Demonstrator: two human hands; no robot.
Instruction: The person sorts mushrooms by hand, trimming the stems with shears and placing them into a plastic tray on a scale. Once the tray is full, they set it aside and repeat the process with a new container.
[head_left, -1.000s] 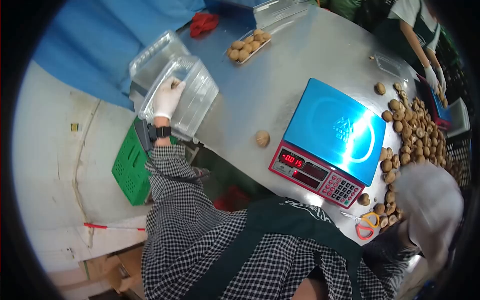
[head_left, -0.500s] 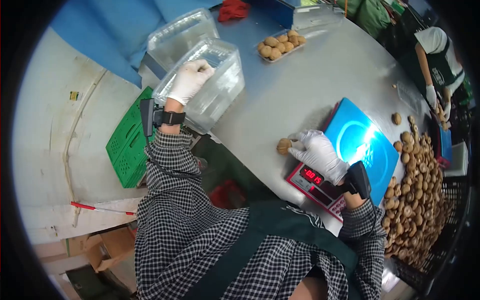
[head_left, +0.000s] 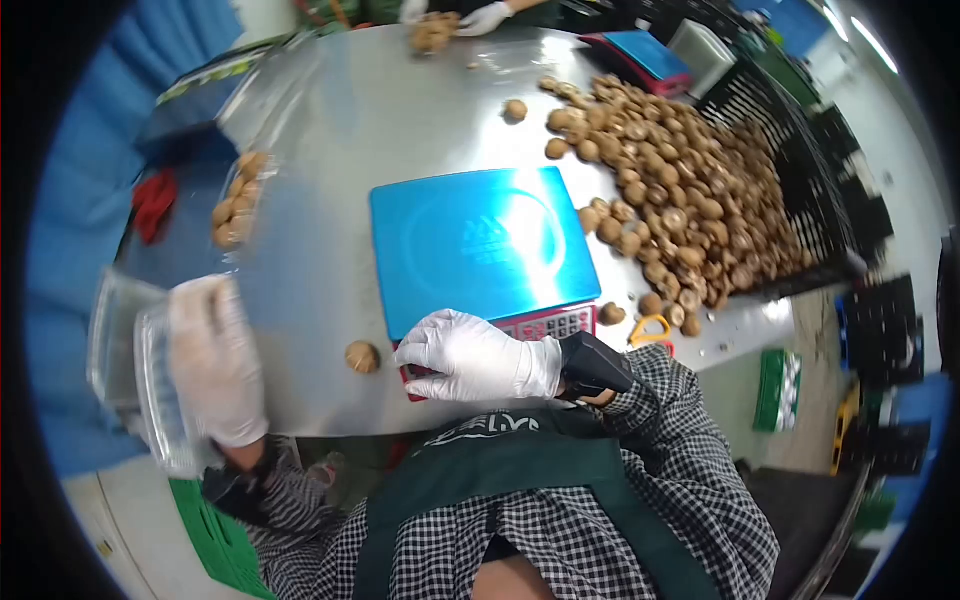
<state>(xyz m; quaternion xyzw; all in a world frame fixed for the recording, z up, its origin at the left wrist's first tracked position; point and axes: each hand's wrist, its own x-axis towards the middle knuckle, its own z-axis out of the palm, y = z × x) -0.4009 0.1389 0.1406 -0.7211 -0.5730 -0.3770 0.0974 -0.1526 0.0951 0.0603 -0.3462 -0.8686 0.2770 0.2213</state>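
Note:
My left hand, in a white glove and motion-blurred, grips a clear plastic container at the table's left edge. My right hand, also gloved, rests with fingers apart over the front panel of a blue-topped scale, holding nothing. A single brown mushroom lies on the steel table just left of that hand. A large heap of mushrooms lies right of the scale.
Another clear tray with several mushrooms sits far left, next to a red cloth. Orange-handled scissors lie by the scale's right corner. Another person's gloved hand works at the far edge. A second scale stands beyond the heap.
The view has swung right over the scale. My right hand has moved from the loose mushroom to the scale's panel. My left hand has drawn the clear container toward me.

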